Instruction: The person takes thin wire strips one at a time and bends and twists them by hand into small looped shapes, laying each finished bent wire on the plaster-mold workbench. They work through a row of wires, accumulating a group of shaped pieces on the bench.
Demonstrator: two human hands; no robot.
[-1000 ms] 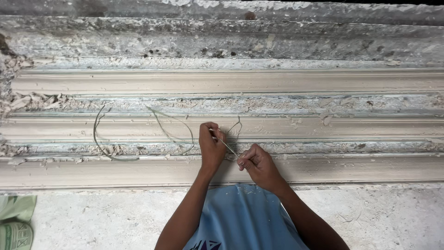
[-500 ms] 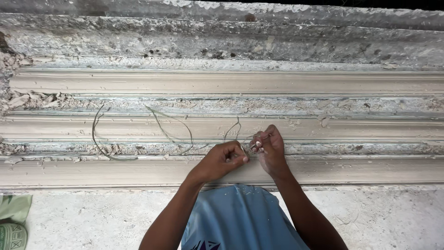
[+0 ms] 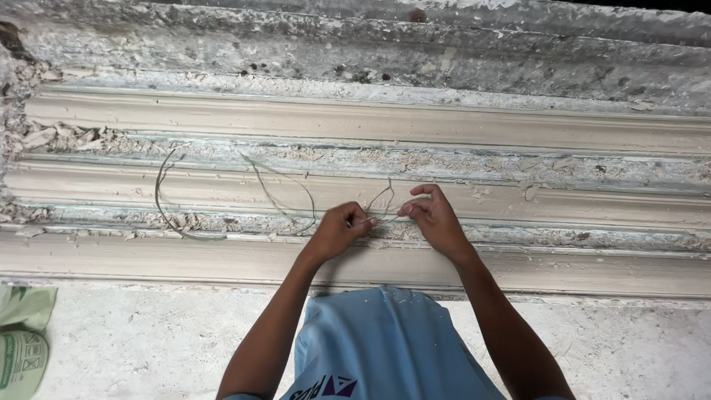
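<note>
Fingers (image 3: 368, 220) on thin, seemingly looped wire (image 3: 281, 200)

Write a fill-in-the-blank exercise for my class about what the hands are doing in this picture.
1. Both hands, left hand and right hand, pinch a thin ____.
2. The wire trails off in loops toward the person's ____ side.
3. The hands work above long moulded strips that lie ____ to each other.
4. The person's shirt is light ____.

Missing words: wire; left; parallel; blue

Single head view, ours: we look steeply down from above own arms, facing long pale plaster moulding strips (image 3: 355, 126) running left to right; near concrete floor (image 3: 148, 341) below, hands mid-frame, close range.
</note>
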